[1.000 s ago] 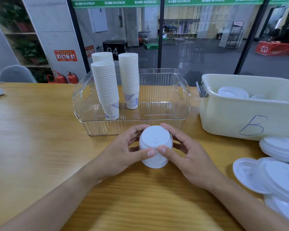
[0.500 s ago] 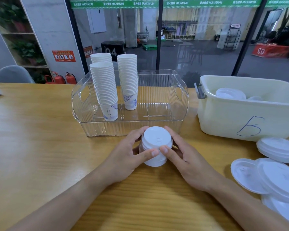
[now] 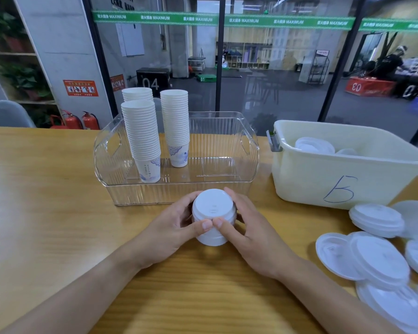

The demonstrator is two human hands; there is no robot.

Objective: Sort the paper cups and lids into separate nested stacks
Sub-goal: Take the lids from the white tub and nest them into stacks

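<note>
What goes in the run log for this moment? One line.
left hand: grips lidded cup | right hand: grips same | lid: on | cup stacks: in clear bin

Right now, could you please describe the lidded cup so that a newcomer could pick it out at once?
Start at the clear ribbed bin in the middle of the wooden table. Just in front of its near wall stands one white paper cup, gripped by the left hand and right hand. Unlike the open nested cup stacks inside the bin, it wears a white lid.
</note>
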